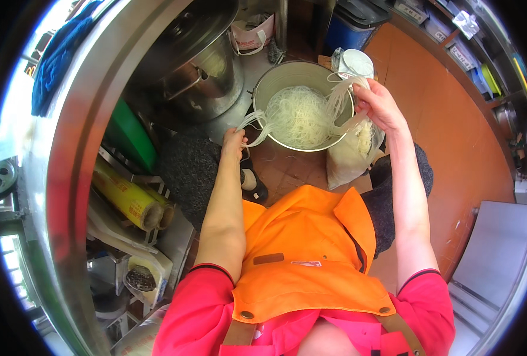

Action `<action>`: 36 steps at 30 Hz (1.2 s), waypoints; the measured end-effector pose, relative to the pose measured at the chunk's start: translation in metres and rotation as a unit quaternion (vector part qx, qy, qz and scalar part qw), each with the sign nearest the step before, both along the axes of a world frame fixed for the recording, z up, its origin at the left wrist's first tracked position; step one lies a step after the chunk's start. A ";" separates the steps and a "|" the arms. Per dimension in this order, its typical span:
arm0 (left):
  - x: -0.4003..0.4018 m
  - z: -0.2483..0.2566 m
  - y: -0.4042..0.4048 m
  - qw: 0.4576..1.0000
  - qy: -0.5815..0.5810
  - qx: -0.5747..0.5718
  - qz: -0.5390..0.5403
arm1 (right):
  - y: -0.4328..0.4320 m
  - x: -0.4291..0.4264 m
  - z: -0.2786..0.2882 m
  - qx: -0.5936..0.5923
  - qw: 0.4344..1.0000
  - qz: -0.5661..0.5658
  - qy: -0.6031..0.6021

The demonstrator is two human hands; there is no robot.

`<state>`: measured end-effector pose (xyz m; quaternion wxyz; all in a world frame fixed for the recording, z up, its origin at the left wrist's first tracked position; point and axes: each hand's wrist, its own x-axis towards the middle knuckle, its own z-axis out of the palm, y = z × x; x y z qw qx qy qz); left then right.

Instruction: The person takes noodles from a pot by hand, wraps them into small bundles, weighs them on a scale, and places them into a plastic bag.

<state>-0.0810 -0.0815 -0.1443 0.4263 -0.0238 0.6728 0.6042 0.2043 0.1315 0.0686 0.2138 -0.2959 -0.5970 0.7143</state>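
Note:
White noodles (pixel 297 118), thin like rice vermicelli, lie in a tangled heap inside a round metal pot (pixel 305 71) on the floor. Beyond the pot's left rim, my left hand (pixel 234 143) is closed on a few strands that trail over the rim into the heap. My right hand (pixel 377 104) pinches a thicker bundle of strands above the right rim, and these too run down into the pot. Below my right hand, against the pot, stands a clear plastic bag (pixel 345 162) with pale noodles in it.
A large lidded steel stockpot (pixel 201 80) stands at the left of the pot. Behind are a white-lidded tub (pixel 357 63), a blue bin (pixel 348 33) and a paper-like bag (pixel 252 38). Yellow film rolls (pixel 125 196) lie at left; shelves with containers (pixel 463 55) line the right.

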 end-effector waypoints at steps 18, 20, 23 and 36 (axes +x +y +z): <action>0.046 0.158 0.041 0.815 0.532 0.154 -0.172 | 0.018 -0.069 0.108 0.284 0.919 0.112 -0.251; 0.070 0.231 0.064 0.739 0.579 0.259 -0.228 | 0.004 -0.071 0.105 0.321 0.884 0.124 -0.315; 0.077 0.256 0.114 0.579 0.691 0.268 -0.340 | 0.006 -0.078 0.085 0.427 0.847 0.172 -0.266; 0.053 0.220 0.126 0.783 0.165 0.275 -0.533 | 0.002 -0.051 0.092 0.174 0.948 0.156 -0.215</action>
